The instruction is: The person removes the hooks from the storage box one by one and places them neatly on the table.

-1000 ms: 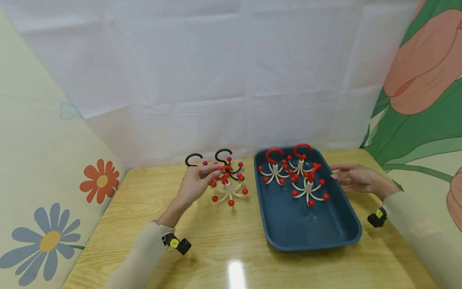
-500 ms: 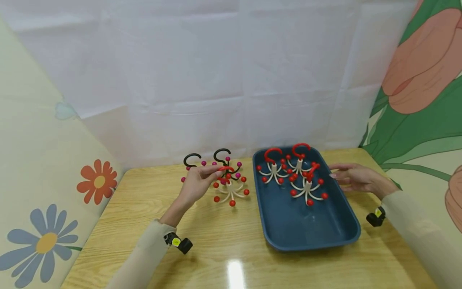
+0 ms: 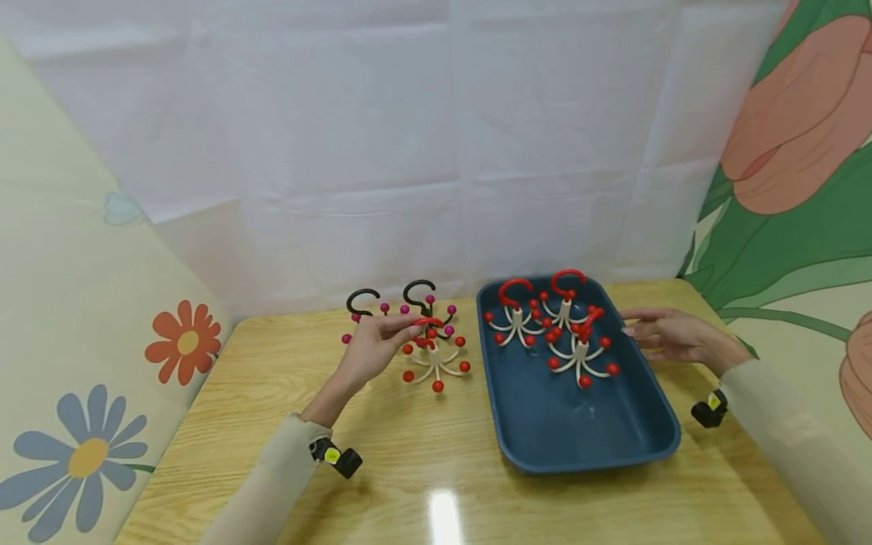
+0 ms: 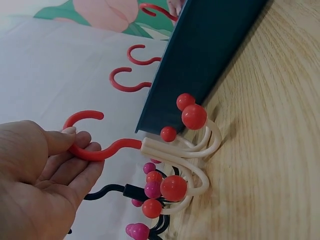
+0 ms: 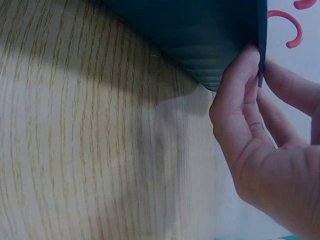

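Observation:
My left hand [image 3: 368,352] pinches the red hook of a multi-arm hook hanger [image 4: 156,148] between thumb and fingers. This hanger has a white body and curved white arms tipped with red balls; it is upright, its arms close over the table left of the blue tray [image 3: 572,424]. On the tray's far right side, my right hand [image 3: 671,337] grips the rim, thumb on one side and fingers on the other in the right wrist view. Inside the tray stand three matching hangers, one at left [image 3: 518,322], one at the back [image 3: 566,310] and one nearer [image 3: 581,352].
Two black hangers with magenta balls stand behind the held one, their hooks [image 3: 364,291] [image 3: 407,294] rising near the back of the wooden table [image 3: 395,462]. A white sheet [image 3: 341,151] hangs behind, with flower-printed panels at both sides.
The held hanger has shifted slightly right with my left hand, and its arms have tipped a little. My right hand keeps its place on the tray rim.

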Motion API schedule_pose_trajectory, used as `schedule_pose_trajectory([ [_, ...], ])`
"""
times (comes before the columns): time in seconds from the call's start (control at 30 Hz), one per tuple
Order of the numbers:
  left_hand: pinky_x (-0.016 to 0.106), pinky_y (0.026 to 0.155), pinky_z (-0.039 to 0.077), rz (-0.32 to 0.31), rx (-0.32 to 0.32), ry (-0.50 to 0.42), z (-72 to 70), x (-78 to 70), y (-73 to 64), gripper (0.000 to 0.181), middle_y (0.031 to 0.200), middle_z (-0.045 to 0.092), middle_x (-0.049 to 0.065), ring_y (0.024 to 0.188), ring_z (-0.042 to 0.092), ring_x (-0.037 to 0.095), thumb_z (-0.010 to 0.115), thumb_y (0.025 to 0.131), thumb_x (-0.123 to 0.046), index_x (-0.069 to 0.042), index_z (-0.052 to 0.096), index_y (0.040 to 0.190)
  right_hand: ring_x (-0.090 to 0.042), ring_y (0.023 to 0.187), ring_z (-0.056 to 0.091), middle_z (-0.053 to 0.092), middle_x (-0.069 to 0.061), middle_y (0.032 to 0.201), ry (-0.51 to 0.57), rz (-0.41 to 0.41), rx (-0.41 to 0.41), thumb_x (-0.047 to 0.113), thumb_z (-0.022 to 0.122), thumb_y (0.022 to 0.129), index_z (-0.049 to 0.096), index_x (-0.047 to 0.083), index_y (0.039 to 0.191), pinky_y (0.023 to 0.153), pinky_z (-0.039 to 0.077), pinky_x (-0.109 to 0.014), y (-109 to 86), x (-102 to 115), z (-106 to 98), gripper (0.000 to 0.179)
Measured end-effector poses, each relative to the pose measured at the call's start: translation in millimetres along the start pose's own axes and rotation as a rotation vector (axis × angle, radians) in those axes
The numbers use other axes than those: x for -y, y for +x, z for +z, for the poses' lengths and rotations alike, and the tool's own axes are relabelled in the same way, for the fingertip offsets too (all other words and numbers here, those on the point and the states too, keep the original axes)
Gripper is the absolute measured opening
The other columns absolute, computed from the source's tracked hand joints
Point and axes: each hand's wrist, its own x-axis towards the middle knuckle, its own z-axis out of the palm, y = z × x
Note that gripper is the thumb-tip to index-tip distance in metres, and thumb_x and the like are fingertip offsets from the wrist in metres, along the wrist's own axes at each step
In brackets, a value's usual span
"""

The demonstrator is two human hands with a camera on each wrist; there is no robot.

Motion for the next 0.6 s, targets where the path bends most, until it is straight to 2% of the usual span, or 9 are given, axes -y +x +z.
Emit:
schedule_pose_trajectory([
  [0.17, 0.024, 0.048, 0.023, 0.018, 0.018, 0.012, -1.6, -1.1, 0.2, 0.032, 0.131, 0.075, 0.017, 0.052, 0.024, 0.012, 0.066, 0.105, -0.025, -0.014, 0.074, 0.134, -0.002, 0.104, 0.072, 0.072, 0.019, 0.110, 0.012, 0.000, 0.001, 0.025, 0.060, 0.109, 0.015, 0.005, 0.169, 0.093, 0.060, -0.032, -0.6, 0.6, 0.1, 0.078],
  [0.27, 0.025, 0.049, 0.025, 0.020, 0.018, 0.017, -1.7, -0.9, 0.4, 0.032, 0.131, 0.074, 0.019, 0.056, 0.034, 0.011, 0.067, 0.105, -0.024, -0.013, 0.073, 0.135, -0.003, 0.103, 0.072, 0.073, 0.019, 0.109, 0.018, 0.005, -0.004, 0.024, 0.061, 0.109, 0.017, 0.006, 0.169, 0.092, 0.060, -0.032, -1.0, 1.2, 1.1, 0.077],
  [0.37, 0.025, 0.050, 0.027, 0.025, 0.009, 0.019, -1.2, -0.7, 0.1, 0.031, 0.130, 0.075, 0.019, 0.061, 0.042, 0.016, 0.067, 0.105, -0.023, -0.013, 0.074, 0.133, -0.003, 0.103, 0.072, 0.073, 0.019, 0.108, 0.021, 0.010, -0.014, 0.024, 0.061, 0.108, 0.019, 0.006, 0.168, 0.092, 0.060, -0.033, -1.2, 1.7, 2.1, 0.075],
  [0.4, 0.026, 0.051, 0.028, 0.026, 0.008, 0.021, -1.0, -0.7, -0.1, 0.031, 0.130, 0.075, 0.018, 0.066, 0.049, 0.018, 0.067, 0.105, -0.023, -0.013, 0.074, 0.133, -0.003, 0.103, 0.073, 0.073, 0.018, 0.108, 0.023, 0.011, -0.016, 0.024, 0.061, 0.108, 0.020, 0.006, 0.168, 0.092, 0.060, -0.033, -1.4, 1.9, 2.3, 0.075],
  [0.47, 0.024, 0.056, 0.040, 0.028, 0.007, 0.027, -0.6, -0.9, -0.5, 0.031, 0.130, 0.075, 0.016, 0.079, 0.065, 0.021, 0.068, 0.104, -0.023, -0.013, 0.074, 0.133, -0.004, 0.102, 0.073, 0.073, 0.018, 0.108, 0.028, 0.012, -0.016, 0.024, 0.061, 0.108, 0.020, 0.006, 0.168, 0.092, 0.060, -0.033, -1.9, 2.3, 2.7, 0.075],
  [0.53, 0.026, 0.068, 0.053, 0.023, 0.005, 0.031, -0.5, -1.6, -1.2, 0.031, 0.129, 0.076, 0.014, 0.095, 0.074, 0.024, 0.069, 0.104, -0.024, -0.014, 0.075, 0.133, -0.004, 0.102, 0.073, 0.073, 0.018, 0.109, 0.027, 0.010, -0.014, 0.024, 0.061, 0.108, 0.020, 0.006, 0.168, 0.092, 0.060, -0.033, -2.3, 2.6, 3.0, 0.075],
  [0.6, 0.032, 0.084, 0.061, 0.023, 0.001, 0.033, -0.4, -2.8, -1.6, 0.034, 0.130, 0.076, 0.012, 0.114, 0.075, 0.027, 0.071, 0.103, -0.025, -0.013, 0.074, 0.134, -0.004, 0.102, 0.073, 0.073, 0.017, 0.109, 0.029, 0.010, -0.011, 0.024, 0.061, 0.108, 0.020, 0.005, 0.168, 0.092, 0.060, -0.033, -2.6, 2.8, 3.3, 0.075],
])
